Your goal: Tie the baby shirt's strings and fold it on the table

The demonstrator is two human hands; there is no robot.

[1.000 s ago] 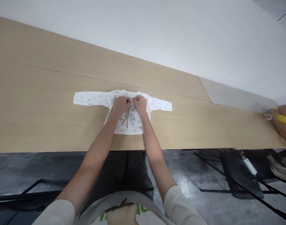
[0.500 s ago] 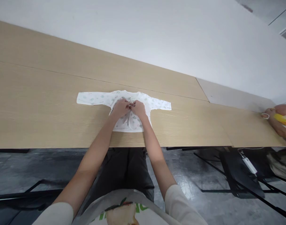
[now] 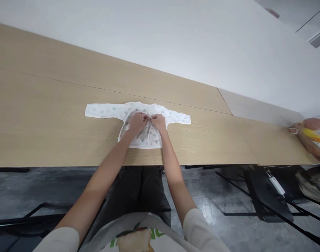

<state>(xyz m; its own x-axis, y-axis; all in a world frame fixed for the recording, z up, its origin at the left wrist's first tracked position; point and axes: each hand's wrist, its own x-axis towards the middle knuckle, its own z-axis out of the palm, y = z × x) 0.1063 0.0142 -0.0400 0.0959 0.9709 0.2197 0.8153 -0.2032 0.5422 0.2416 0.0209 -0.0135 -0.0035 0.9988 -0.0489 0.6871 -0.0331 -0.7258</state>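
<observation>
A small white baby shirt with a light printed pattern lies spread on the wooden table, both sleeves stretched out sideways. Over the middle of its front, my left hand is closed, fingertips pinching at the front edge. My right hand is closed close beside it, its fingertips pinching the same edge and almost meeting those of the left. Whether they hold a tie or a snap is too small to make out. Below the hands the front opening runs down to the hem.
Behind the table rises a white wall. At the far right another person's arm rests on the table. A black chair with a white power strip on it stands at the lower right, and another dark chair at the lower left.
My hands have shifted slightly to the right at the shirt's front, the front edge moving with them. The shirt's lower left side now bulges outward more.
</observation>
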